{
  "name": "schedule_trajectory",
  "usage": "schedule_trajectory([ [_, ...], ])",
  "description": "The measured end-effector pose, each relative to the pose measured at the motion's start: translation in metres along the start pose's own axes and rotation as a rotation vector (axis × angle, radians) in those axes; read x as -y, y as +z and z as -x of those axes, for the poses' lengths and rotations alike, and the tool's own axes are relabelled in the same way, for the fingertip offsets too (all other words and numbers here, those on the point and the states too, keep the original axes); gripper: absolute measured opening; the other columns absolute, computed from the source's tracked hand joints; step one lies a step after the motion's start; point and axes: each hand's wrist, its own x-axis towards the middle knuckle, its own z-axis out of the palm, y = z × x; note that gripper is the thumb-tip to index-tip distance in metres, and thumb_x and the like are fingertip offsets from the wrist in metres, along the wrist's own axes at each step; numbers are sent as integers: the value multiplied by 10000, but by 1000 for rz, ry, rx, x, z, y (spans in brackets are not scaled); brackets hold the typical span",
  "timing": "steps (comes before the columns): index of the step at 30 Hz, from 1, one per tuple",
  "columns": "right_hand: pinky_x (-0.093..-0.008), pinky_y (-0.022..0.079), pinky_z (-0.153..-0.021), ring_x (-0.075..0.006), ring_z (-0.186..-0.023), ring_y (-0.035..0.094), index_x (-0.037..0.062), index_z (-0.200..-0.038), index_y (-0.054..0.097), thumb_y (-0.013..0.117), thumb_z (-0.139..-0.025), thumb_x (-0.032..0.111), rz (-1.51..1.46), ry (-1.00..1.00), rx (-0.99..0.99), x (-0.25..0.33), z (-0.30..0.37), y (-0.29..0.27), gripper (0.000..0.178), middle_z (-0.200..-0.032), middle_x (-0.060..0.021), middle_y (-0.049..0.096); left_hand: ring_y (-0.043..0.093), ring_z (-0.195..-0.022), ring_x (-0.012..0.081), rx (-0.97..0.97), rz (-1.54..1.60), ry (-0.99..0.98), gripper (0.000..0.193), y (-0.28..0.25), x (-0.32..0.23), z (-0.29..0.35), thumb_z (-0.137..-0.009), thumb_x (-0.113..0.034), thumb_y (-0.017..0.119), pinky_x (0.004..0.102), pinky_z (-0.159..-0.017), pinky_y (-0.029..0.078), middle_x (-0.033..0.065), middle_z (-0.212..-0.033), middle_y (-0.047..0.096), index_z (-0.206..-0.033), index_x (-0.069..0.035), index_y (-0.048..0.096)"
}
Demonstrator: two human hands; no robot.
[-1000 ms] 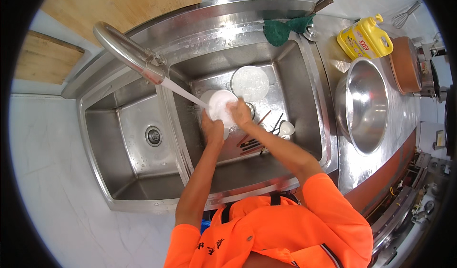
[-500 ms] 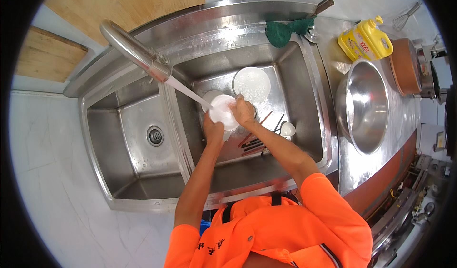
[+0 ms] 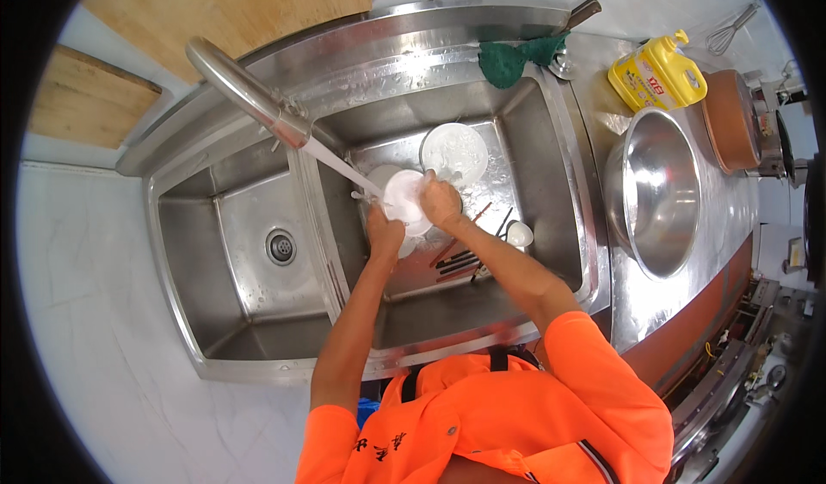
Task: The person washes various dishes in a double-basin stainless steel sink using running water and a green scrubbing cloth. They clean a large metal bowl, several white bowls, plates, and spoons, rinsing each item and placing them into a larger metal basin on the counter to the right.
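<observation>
Stainless double sink (image 3: 311, 221) in the head view, steel bench (image 3: 632, 312) on the right with yellow jug (image 3: 656, 75) and big metal bowl (image 3: 661, 193). Left hand (image 3: 385, 231) gripped a white bowl (image 3: 404, 204) by its near left edge, above the right basin (image 3: 549, 178), under water running from the faucet (image 3: 245, 88). Right hand (image 3: 440, 201) touched the bowl's right edge; couldn't tell whether it gripped. White plate (image 3: 456, 153) lay just beyond, chopsticks (image 3: 456, 265) and a white spoon (image 3: 519, 234) nearer the person.

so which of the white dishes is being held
The white dish in the left hand, with the right hand at its edge and tap water hitting it. The others, like the round plate farther away, lie in the sink unheld.
</observation>
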Motion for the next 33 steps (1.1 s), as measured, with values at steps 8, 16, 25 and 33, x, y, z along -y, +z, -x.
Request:
schedule_trajectory([
  [8,-415,492,-545,-348,-620,621,-133,-945,459,490,-752,79,-636,245,11,-3,25,-1,288,-680,-260,589,561,-891,217,-155,113,125,512,24,37,-8,-623,108,448,280,-769,444,122,-1003,576,-1129,45,500],
  [16,-502,468,-612,-414,-607,597,-95,-1016,409,502,-749,36,277,-266,20,22,50,-66,312,-670,-279,585,596,-795,162,129,-550,147,265,-6,29,-48,-749,-156,662,296,-650,467,137,-885,625,-942,20,618],
  [25,-467,486,-691,-413,-702,604,-53,-1052,467,470,-805,60,-429,128,-43,-56,30,1,272,-763,-285,600,548,-830,172,394,229,-166,585,21,9,-12,-598,56,439,276,-716,453,66,-972,563,-1178,-7,480],
  [33,-471,482,-701,-419,-780,609,-57,-976,511,534,-822,211,-551,411,-178,6,26,26,310,-784,-292,601,516,-1013,242,-67,297,128,710,40,-5,18,-625,165,467,328,-828,447,148,-1199,455,-1300,27,296],
])
